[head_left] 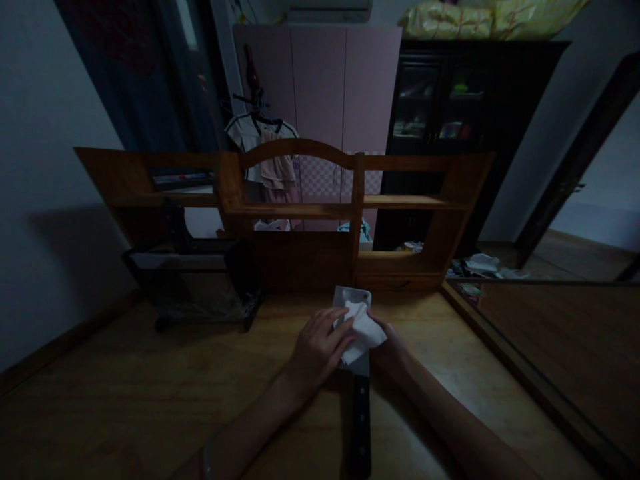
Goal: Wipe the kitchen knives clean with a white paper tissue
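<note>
A cleaver (361, 413) lies in front of me, its black riveted handle toward me and its broad metal blade pointing away. A crumpled white tissue (367, 333) covers most of the blade; the blade's far end, with a small hole, shows beyond it. My left hand (320, 343) presses the tissue onto the blade from the left, fingers bent over it. On the other side, my right hand (389, 340) closes at the tissue's right edge by the blade. Its fingertips are partly hidden under the tissue. Neither hand is on the handle.
A wooden shelf unit (290, 212) stands across the back of the wooden table (225, 400). At the left is a black-framed rack (183, 267) with a black handle (176, 223) rising from it. To the right runs a raised wooden edge (500, 347).
</note>
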The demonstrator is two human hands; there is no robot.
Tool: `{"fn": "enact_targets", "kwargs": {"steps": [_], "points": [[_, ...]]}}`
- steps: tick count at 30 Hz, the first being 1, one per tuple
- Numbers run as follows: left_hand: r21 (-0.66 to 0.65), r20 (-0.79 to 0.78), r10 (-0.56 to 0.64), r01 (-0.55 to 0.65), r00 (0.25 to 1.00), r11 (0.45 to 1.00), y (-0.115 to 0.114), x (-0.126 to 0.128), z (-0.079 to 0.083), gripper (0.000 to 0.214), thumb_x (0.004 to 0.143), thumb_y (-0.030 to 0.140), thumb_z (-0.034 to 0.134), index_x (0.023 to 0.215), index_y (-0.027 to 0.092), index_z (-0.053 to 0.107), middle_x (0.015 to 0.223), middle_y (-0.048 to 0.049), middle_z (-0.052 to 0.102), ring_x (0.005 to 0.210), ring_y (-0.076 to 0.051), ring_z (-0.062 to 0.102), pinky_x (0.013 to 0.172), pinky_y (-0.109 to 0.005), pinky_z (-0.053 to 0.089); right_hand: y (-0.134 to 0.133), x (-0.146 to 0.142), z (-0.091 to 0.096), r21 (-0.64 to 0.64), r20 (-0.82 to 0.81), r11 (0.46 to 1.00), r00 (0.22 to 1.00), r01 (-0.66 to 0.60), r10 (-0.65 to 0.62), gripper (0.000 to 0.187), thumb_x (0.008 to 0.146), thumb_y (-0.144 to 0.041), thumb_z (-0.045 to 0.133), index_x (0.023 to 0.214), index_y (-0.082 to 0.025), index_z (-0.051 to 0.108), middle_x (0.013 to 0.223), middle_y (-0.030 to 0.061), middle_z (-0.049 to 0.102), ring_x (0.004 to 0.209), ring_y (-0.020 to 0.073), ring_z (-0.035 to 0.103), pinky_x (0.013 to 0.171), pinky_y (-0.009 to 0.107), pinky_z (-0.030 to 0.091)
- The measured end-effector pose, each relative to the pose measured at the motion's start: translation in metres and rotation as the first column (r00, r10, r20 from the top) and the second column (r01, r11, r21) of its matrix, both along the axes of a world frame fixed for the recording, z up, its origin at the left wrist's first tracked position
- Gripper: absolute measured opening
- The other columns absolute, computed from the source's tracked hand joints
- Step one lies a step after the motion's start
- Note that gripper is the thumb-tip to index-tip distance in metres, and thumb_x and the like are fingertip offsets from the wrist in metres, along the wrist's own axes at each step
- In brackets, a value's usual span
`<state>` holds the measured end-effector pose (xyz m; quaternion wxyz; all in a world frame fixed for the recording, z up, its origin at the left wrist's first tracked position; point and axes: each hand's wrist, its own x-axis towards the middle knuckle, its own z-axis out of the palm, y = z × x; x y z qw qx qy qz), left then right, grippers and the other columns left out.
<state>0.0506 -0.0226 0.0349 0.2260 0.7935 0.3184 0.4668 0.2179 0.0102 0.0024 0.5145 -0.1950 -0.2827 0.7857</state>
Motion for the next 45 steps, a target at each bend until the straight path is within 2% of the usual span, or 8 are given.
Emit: {"fn": "enact_targets", "kwargs": {"steps": [9, 15, 20, 27, 31, 34, 38, 45], "points": [[-0.114, -0.017, -0.181, 0.178, 0.983, 0.977, -0.008, 0.004, 0.006, 0.041, 0.083, 0.03, 0.06, 0.123, 0.028, 0.059, 0.137, -0.0066, 0.049, 0.133, -0.028, 0.035, 0.113, -0.047, 0.013, -0.009, 0.016, 0.014, -0.076, 0.003, 0.996, 0.999, -0.044, 0.044, 0.056, 0.083, -0.062, 0.044, 0.096, -0.011, 0.063, 0.078, 0.0104, 0.07, 0.078, 0.0245, 0.068, 0.079, 0.037, 0.051], [-0.062, -0.09, -0.276, 0.272, 0.957, 0.96, -0.009, 0.002, 0.011, 0.039, 0.085, 0.027, 0.056, 0.124, 0.03, 0.058, 0.141, -0.0044, 0.043, 0.136, -0.027, 0.029, 0.114, -0.048, 0.008, -0.011, 0.017, 0.013, -0.121, -0.039, 0.99, 0.997, -0.07, 0.065, 0.063, 0.083, -0.066, 0.04, 0.104, -0.011, 0.06, 0.086, 0.0127, 0.07, 0.085, 0.0273, 0.068, 0.08, 0.041, 0.051], [0.114, -0.274, -0.181, 0.219, 0.944, 0.969, -0.006, 0.0, 0.009, 0.043, 0.09, 0.026, 0.046, 0.133, 0.03, 0.047, 0.145, -0.0034, 0.038, 0.137, -0.024, 0.028, 0.113, -0.045, 0.013, -0.014, 0.014, 0.015, -0.108, -0.076, 0.993, 0.996, -0.045, 0.037, 0.066, 0.084, -0.067, 0.037, 0.108, -0.009, 0.059, 0.092, 0.0151, 0.07, 0.091, 0.0282, 0.067, 0.085, 0.042, 0.05], [0.124, -0.222, 0.015, 0.013, 0.975, 0.992, 0.003, -0.002, -0.001, 0.047, 0.091, 0.028, 0.045, 0.138, 0.025, 0.042, 0.147, -0.0048, 0.034, 0.138, -0.024, 0.025, 0.114, -0.041, 0.01, -0.016, 0.007, 0.016, 0.006, -0.089, 0.999, 0.995, -0.053, 0.054, 0.073, 0.082, -0.071, 0.033, 0.118, -0.013, 0.056, 0.107, 0.0155, 0.067, 0.104, 0.0288, 0.061, 0.092, 0.045, 0.045], [0.117, -0.319, -0.07, 0.112, 0.945, 0.987, 0.0, 0.0, -0.003, 0.047, 0.093, 0.029, 0.041, 0.14, 0.024, 0.038, 0.148, -0.0048, 0.032, 0.138, -0.023, 0.025, 0.114, -0.041, 0.016, -0.012, 0.008, 0.009, -0.041, -0.107, 0.999, 0.994, -0.023, 0.018, 0.072, 0.083, -0.07, 0.033, 0.113, -0.01, 0.058, 0.1, 0.0156, 0.069, 0.097, 0.0277, 0.064, 0.089, 0.042, 0.047], [0.163, -0.471, -0.145, 0.247, 0.87, 0.955, -0.005, 0.002, 0.0, 0.046, 0.095, 0.029, 0.037, 0.14, 0.021, 0.038, 0.147, -0.0057, 0.033, 0.137, -0.022, 0.027, 0.113, -0.042, 0.022, -0.006, 0.015, 0.004, -0.109, -0.105, 0.99, 0.991, -0.091, 0.08, 0.075, 0.083, -0.071, 0.029, 0.103, -0.006, 0.061, 0.085, 0.0162, 0.071, 0.083, 0.0275, 0.068, 0.082, 0.042, 0.05], [0.247, -0.631, -0.118, 0.343, 0.766, 0.906, -0.011, 0.001, 0.007, 0.042, 0.096, 0.026, 0.031, 0.135, 0.016, 0.045, 0.143, -0.0079, 0.041, 0.134, -0.018, 0.034, 0.112, -0.038, 0.027, -0.002, 0.023, 0.001, -0.119, -0.08, 0.981, 0.986, -0.155, 0.147, 0.077, 0.081, -0.074, 0.029, 0.095, -0.007, 0.063, 0.07, 0.0132, 0.07, 0.067, 0.0263, 0.068, 0.073, 0.042, 0.052], [0.39, -0.538, -0.024, 0.275, 0.842, 0.879, -0.008, -0.005, 0.003, 0.035, 0.093, 0.02, 0.035, 0.116, 0.015, 0.061, 0.123, -0.0089, 0.061, 0.117, -0.018, 0.054, 0.104, -0.04, 0.041, -0.011, 0.015, 0.005, -0.094, -0.08, 0.996, 0.997, -0.009, 0.002, 0.07, 0.085, -0.068, 0.032, 0.104, -0.008, 0.062, 0.078, 0.0135, 0.071, 0.075, 0.0275, 0.068, 0.076, 0.043, 0.052]]}}
